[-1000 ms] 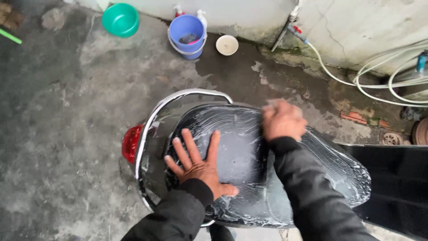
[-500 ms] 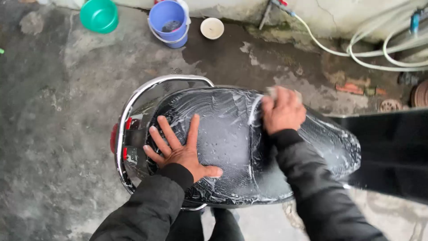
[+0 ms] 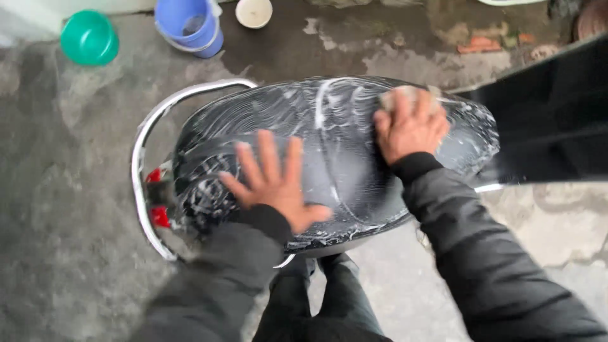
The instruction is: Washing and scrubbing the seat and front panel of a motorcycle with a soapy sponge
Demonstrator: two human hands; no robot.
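Nearest the camera, dark trouser legs and two black padded sleeves are seen. The left hand (image 3: 275, 183) is laid flat on the rear half of the black scooter seat (image 3: 335, 133), fingers spread wide and closed on nothing. The right hand (image 3: 410, 130) is curled tightly around a pale sponge (image 3: 405, 96), which is pressed against the far edge of the seat. The seat is broad, rounded and covered in white soap streaks; its vinyl skin is judged to be slippery when wet, soft over padding, yet firmly fixed to a heavy machine, so it is better braced with a flat palm than gripped. A curved chrome grab rail (image 3: 147, 130) is wrapped around the tail, beside red tail lights (image 3: 157, 215). Farther off, on rough wet concrete, a blue bucket (image 3: 190, 25), a green basin (image 3: 88, 38) and a small white bowl (image 3: 254, 11) are set.
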